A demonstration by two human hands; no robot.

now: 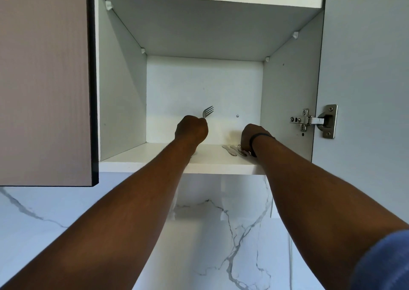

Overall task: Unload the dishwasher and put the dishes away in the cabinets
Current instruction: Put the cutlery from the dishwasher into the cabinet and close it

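White cabinet shelf (155, 160) — the left hand (191, 129) fists a fork (208, 111), tines up; the right hand (252, 138) presses cutlery (234, 151) lying beneath it, grip unclear — a careless sweep could knock pieces off the front edge

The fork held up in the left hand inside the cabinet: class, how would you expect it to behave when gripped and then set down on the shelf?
The fork looks like thin bright metal, so probably stiff and light. The left hand holds it in a closed fist, tines up. Its smooth finish could slide on the glossy white shelf; being flat, it likely won't roll.
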